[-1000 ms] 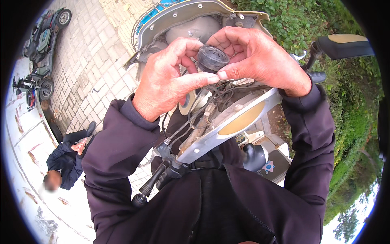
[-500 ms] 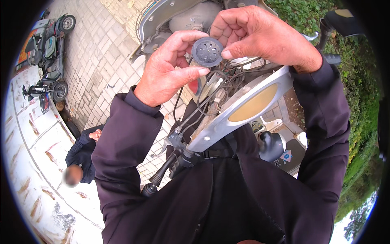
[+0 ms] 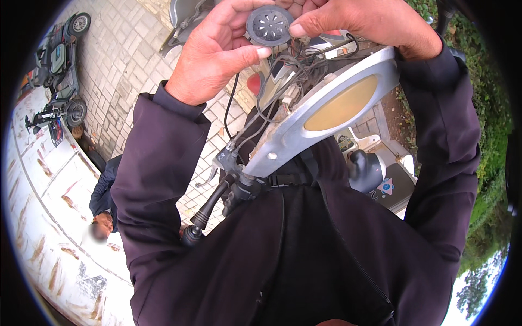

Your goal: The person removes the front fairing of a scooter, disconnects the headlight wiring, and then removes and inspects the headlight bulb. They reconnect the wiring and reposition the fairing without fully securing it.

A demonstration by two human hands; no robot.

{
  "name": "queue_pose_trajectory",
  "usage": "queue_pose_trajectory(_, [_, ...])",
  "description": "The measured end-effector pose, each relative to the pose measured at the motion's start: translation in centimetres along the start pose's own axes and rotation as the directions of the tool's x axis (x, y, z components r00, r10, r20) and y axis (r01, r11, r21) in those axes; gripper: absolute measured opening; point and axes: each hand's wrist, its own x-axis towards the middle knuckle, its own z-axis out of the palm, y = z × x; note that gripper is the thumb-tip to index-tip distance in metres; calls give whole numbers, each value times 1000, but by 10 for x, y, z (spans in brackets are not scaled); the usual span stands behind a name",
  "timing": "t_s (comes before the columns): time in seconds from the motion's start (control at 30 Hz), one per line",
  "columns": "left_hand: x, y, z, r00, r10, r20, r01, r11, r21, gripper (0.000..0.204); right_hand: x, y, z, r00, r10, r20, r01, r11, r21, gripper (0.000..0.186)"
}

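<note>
A round dark-grey horn (image 3: 270,27) with a ring of slots in its face is held up at the top of the view. My left hand (image 3: 209,60) grips its left side, thumb below and fingers behind. At its right edge, the thumb of my right hand (image 3: 353,23) presses against the rim; the other fingers of that hand are curled, partly cut off by the picture's edge. Just beneath hangs a tangle of thin wires (image 3: 296,70) with a pale connector. These come out behind a silver scooter panel (image 3: 277,149) bearing a yellowish oval.
The scooter's handlebar grip (image 3: 209,209) and brake lever (image 3: 205,178) stand below left. Other parked scooters (image 3: 57,65) are on the brick paving (image 3: 119,60). A person in dark clothes (image 3: 103,190) is by a white wall (image 3: 60,233). Green hedge (image 3: 489,125) lines the right.
Both hands and the horn sit higher in the view, with the horn slightly further left. The scooter's panel and handlebar have also shifted upward in the picture. The grip on the horn looks the same.
</note>
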Motion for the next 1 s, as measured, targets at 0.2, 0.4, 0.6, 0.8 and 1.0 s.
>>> queue_pose_trajectory(0.2, [6,-3,-7,1000,8,2,-8,999,-42,67,2,0,2,999,31,-14,-30,997,73,20])
queue_pose_trajectory(0.4, [4,-3,-11,998,-66,1,66,993,-97,69,3,-4,3,993,115,-24,-114,993,36,21])
queue_pose_trajectory(0.6, [5,-6,-14,998,-55,0,55,996,-63,70,4,0,2,999,39,-2,-39,999,39,22])
queue_pose_trajectory(0.8, [5,-9,-16,997,-71,38,74,993,-96,71,-1,-7,2,998,57,2,-57,995,77,22])
queue_pose_trajectory(1.0, [4,-7,-15,994,-105,33,108,984,-140,71,-3,-11,3,998,59,-10,-59,998,38,21])
